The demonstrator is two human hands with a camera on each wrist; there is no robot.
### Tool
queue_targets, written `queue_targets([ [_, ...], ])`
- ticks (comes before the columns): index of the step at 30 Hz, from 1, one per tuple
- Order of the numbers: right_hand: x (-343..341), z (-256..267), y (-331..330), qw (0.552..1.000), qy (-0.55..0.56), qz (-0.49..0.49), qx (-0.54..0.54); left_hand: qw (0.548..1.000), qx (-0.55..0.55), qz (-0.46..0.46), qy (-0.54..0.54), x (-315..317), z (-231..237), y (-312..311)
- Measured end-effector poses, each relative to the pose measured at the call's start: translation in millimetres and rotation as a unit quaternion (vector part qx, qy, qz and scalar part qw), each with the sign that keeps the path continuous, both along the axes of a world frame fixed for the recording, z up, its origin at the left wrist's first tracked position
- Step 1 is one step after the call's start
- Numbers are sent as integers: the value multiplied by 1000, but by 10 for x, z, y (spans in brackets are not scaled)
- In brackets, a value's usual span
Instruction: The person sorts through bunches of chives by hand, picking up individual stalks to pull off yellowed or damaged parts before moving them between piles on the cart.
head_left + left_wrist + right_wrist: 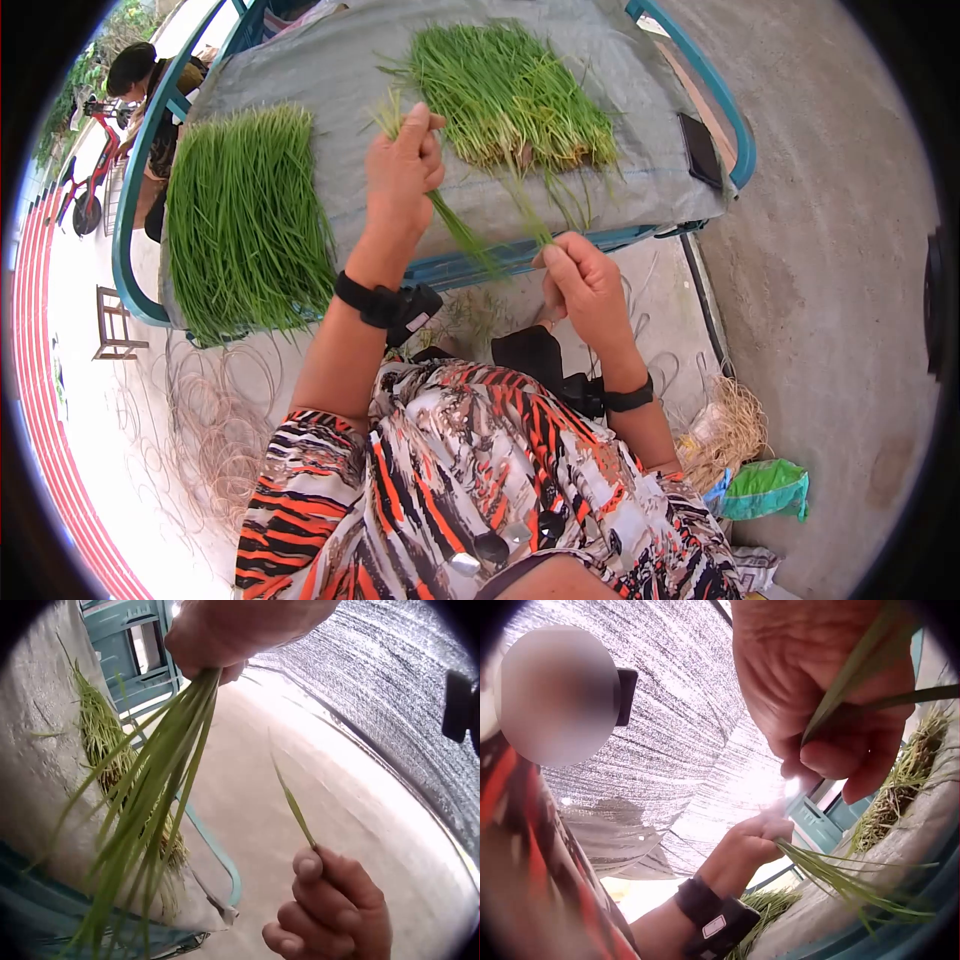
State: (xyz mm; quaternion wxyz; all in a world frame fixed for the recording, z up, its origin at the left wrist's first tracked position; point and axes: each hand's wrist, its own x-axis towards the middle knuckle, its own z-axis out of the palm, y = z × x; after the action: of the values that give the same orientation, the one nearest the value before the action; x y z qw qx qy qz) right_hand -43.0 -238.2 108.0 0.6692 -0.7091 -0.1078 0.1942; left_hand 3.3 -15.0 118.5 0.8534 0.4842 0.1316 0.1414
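The left hand (402, 165) has a firm grip round a slim bunch of long, flat, grass-like green leaves (161, 772), held in the air by the near edge of a teal-railed cart bed; the lower leaf ends fan out below the fist. The right hand (590, 288), apart from it and nearer the body, has a narrow grip: thumb and fingertip pinch a thin green leaf strand (294, 806).

On the wrinkled grey cloth sheet (350, 75) spread over the bed lie two heaps: a neat, dense block of upright-looking green leaves (240, 215) at the left, and a looser heap of green leaves with pale root ends (505, 95) at the right, its roots toward the person. A dark, flat rectangular object (700, 150) lies near the right rail.

The left wrist carries a black strapped camera (415, 312) bearing a small white rectangular label (715, 926); its print is too small to read. A green-and-teal plastic bag (765, 490) lies on the ground at right, with no legible lettering.
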Motion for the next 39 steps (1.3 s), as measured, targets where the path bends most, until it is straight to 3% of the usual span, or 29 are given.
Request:
queue_targets([
  [3,60,-15,-5,998,47,-11,27,994,25,-86,60,-97,118,-249],
  [6,122,-72,7,998,56,9,40,982,17,-182,45,-169,91,-457],
  [9,176,-161,-8,990,105,50,74,976,11,-216,21,-92,-129,-454],
  [18,196,-463,-113,929,288,148,180,988,-144,-59,6,226,-661,129],
  [23,145,-694,-258,928,301,159,153,978,-195,-71,-17,244,-929,442],
  [32,-9,-864,-514,943,291,146,62,950,-280,-125,-56,247,-1004,543],
  [39,-123,-878,-659,950,282,119,62,937,-305,-145,-87,251,-1042,528],
])
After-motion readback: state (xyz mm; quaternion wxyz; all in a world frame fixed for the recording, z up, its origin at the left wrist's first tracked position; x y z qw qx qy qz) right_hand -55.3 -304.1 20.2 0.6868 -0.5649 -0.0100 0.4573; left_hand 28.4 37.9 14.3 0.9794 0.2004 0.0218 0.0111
